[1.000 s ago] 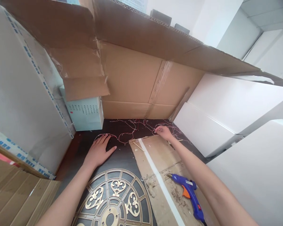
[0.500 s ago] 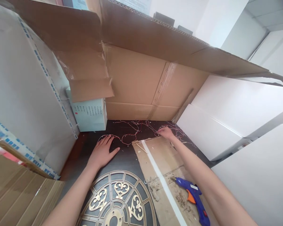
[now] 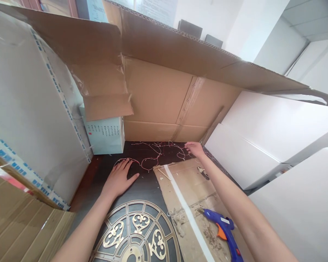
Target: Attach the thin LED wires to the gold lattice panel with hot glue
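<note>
My left hand (image 3: 120,179) lies flat on the dark tabletop with its fingers apart, and its fingertips rest at a thin red and white wire (image 3: 136,162). Farther back, beyond the cardboard sheet, my right hand (image 3: 194,148) is closed in a pinch around a thin wire; the exact grip is small and partly hidden. More fine wires (image 3: 155,149) lie in loose loops between the hands. Nearest to me is a round bronze-coloured openwork metal panel (image 3: 140,221) with scroll ornaments, its lower part cut off by the frame.
A flat cardboard sheet (image 3: 180,196) carries a blue glue gun (image 3: 221,222) with an orange trigger, a small stick (image 3: 164,174) and a small dark-handled tool (image 3: 203,172). Cardboard walls (image 3: 153,91) rise behind, a pale box (image 3: 106,136) stands left, and white boxes (image 3: 246,145) stand right.
My right hand has moved slightly back and up from the sheet's far edge, and the dark-handled tool beside its forearm now shows. My left hand stays in place. The view has tilted a little.
</note>
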Motion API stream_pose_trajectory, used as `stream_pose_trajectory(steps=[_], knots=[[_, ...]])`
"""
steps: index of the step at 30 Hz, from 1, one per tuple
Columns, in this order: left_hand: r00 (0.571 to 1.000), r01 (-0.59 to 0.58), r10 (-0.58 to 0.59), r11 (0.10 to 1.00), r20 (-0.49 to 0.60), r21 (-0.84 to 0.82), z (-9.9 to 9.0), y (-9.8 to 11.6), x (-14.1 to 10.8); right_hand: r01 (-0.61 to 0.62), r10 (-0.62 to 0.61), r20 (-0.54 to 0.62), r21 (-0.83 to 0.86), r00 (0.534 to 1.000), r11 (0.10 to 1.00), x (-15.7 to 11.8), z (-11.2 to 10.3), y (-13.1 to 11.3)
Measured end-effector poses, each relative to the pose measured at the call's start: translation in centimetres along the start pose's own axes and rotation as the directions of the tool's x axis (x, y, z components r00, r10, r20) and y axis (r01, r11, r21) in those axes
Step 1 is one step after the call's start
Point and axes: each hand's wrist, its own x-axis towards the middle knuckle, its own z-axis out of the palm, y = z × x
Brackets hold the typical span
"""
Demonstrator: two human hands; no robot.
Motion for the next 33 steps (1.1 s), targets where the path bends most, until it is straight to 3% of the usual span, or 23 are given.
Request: stream_pose_trajectory(steps=[6,10,14,19,23,27,33], knots=[[1.0,0.003,-0.003,1.0,0.003,0.001,0.0,0.1,0.1,0.038,-0.038,0.002,-0.095,0.999,0.995,-0.4,-1.5,-0.9],[1.0,0.01,-0.01,1.0,0.002,0.0,0.2,0.0,0.1,0.061,-0.038,0.09,-0.265,0.995,0.962,-1.8,-1.8,0.1],[1.0,0.008,-0.008,1.0,-0.003,-0.004,0.5,-0.1,0.2,0.166,-0.078,0.222,-0.414,0.972,0.895,-3.5,-2.3,0.8],[1.0,0.002,-0.002,1.0,-0.002,0.001,0.6,-0.3,0.3,0.3,-0.138,0.33,-0.511,0.934,0.805,-5.1,-2.5,-0.2],[1.0,-0.006,0.006,1.0,0.0,0.013,0.6,-0.5,0.2,0.351,-0.182,0.341,-0.541,0.922,0.764,-6.0,-3.8,-2.5],[1.0,-0.017,0.017,1.0,-0.016,0.026,0.6,-0.7,0.3,0.376,-0.231,0.32,-0.533,0.919,0.758,-7.0,-7.8,-6.7],[0.995,-0.01,0.018,0.997,-0.098,0.077,-0.2,0.0,0.2,0.351,-0.373,0.059,-0.502,0.926,0.791,-9.4,-14.6,-14.2]])
